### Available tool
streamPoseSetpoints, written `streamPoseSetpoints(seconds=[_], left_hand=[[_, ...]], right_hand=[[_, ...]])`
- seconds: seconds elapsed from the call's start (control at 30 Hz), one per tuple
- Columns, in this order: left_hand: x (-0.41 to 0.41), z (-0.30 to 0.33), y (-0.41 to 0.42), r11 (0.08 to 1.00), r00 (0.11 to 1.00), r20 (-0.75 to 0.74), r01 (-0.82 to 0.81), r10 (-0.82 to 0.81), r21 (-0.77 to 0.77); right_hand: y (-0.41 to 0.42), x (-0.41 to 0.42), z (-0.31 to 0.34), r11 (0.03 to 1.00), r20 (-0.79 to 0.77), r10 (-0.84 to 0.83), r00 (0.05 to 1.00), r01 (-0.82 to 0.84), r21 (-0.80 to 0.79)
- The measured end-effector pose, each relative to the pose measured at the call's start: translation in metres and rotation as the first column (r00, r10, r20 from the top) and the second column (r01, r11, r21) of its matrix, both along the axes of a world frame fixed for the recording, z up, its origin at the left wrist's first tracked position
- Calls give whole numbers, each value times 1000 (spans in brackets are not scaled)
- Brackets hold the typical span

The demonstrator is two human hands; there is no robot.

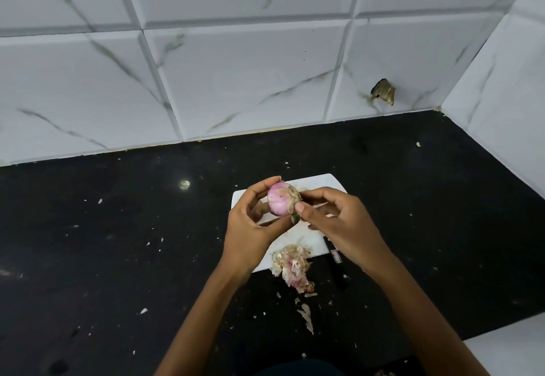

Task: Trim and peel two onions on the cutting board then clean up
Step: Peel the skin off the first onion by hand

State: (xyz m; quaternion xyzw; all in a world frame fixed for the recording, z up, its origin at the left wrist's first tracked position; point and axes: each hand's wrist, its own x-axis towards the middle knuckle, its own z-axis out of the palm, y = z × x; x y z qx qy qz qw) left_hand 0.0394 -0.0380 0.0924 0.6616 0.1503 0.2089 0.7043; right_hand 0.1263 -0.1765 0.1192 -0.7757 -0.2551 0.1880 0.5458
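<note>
Fingers (272, 182) of left hand (250, 225) curl round the pink, partly peeled round onion (280, 200), held above the white rectangular plastic cutting board (321, 182). Right hand (339, 219) pinches papery skin at its 3 o'clock side. Pile of onion peelings (292, 266) lies at 6 o'clock.

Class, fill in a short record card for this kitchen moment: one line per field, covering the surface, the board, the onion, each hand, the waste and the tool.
surface: black countertop against white marble-look wall tiles
board: white cutting board, partly hidden by the hands
onion: pink onion, partly peeled, held above the board
left hand: left hand grips the onion
right hand: right hand pinches the dry skin at the onion's end
waste: pile of peels at the board's near edge, flakes scattered on the counter
tool: dark knife handle beside the board, blade hidden
</note>
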Motion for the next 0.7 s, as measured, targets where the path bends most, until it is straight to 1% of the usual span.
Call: streamPoseSetpoints(seconds=[0.03,0.1,0.17,0.2,0.27,0.37,0.47,0.57,0.7], left_hand=[[-1,0,0,1000,1000,1,3,-3,-4],[-1,0,-1,1000,1000,3,6,-6,-4],[-1,0,-2,1000,1000,7,18,-18,8],[-1,0,-2,1000,1000,10,25,-25,14],[-1,1,-3,999,999,25,31,-32,13],[-1,2,-3,999,998,49,32,-32,4],[-1,1,-4,1000,998,64,24,-23,-3],[-1,1,-4,1000,996,81,26,-27,10],[1,2,-6,1000,995,97,23,-23,4]], right_hand=[[0,-1,-1,999,112,-18,994,21,-25],[1,-3,0,1000,280,-9,960,6,10],[3,-5,1,998,410,42,911,-60,31],[5,-6,2,997,444,49,895,-73,36],[9,-8,2,997,436,11,900,-41,61],[12,-10,2,994,355,-59,933,23,105],[12,-9,2,989,294,-76,953,35,142],[12,-6,3,984,275,-108,955,64,166],[10,-5,2,986,222,-83,972,47,160]])
